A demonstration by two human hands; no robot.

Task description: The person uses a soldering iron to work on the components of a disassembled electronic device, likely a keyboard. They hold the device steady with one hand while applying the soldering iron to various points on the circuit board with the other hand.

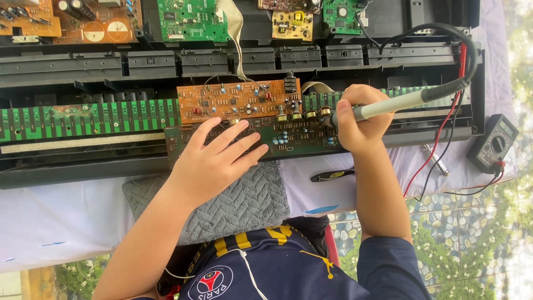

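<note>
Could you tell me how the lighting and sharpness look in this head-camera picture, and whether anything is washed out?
Head view: even daylight, with the left hand on the dark green circuit board and the right hand gripping the grey soldering iron all sharp; shadows soft; the white cloth is bright, and the right edge washes out beside the multimeter.

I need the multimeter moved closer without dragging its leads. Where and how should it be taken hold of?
Grip the multimeter across its two long side edges, near the end away from the leads, coming down from above. It lies flat on the white cloth, face and dial up, so only the sides offer a hold. The red lead plugs in at its lower end; lift gently there.
</note>
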